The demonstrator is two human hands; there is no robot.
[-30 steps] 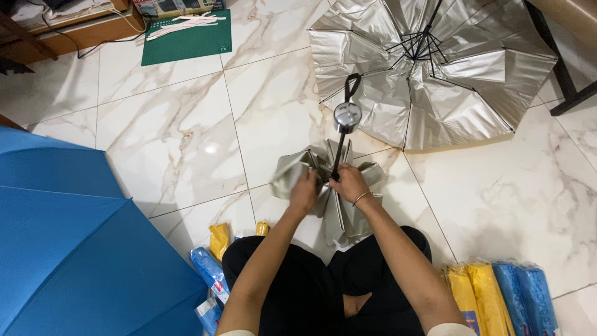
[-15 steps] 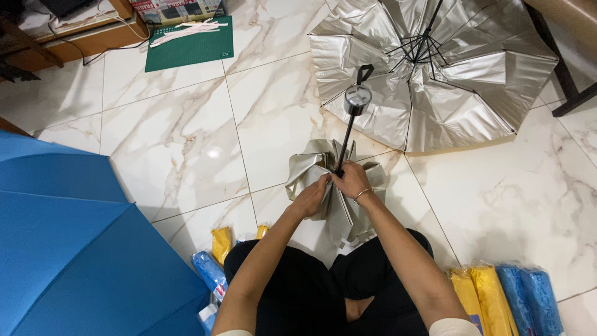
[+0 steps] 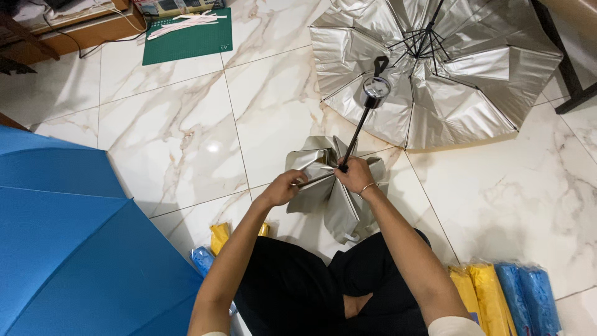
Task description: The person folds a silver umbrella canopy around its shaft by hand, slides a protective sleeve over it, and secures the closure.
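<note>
Sitting on the floor point(image 3: 186, 124), person has both hands on a half-collapsed silver umbrella point(image 3: 333, 186) lying just ahead of the knees. Right hand point(image 3: 356, 176) is wrapped tight around the black shaft point(image 3: 356, 140) low down; left hand point(image 3: 285, 186) is pinching a rib and fold of the silver fabric. Shaft tilts up and away, round handle point(image 3: 376, 88) ending over the rim of a second silver umbrella point(image 3: 435, 68), fully open and lying inside-up, top right. Its near edge sits close to the folded canopy. Open blue umbrella point(image 3: 74, 249) fills the lower left; its edge comes near the left elbow. Free floor is mostly the stretch ahead-left, between the blue canopy and the green cutting mat point(image 3: 186, 40) at top. Surface: glossy white marble-pattern tile, dark grout lines, light glare. Wooden furniture top left, dark furniture leg far right. Count: three umbrellas out (two silver, one blue). Wrapped rolls point(image 3: 504, 289) right of the legs: two yellow, two blue. More by the left knee point(image 3: 219, 236), at least one yellow, one blue, partly hidden.
</note>
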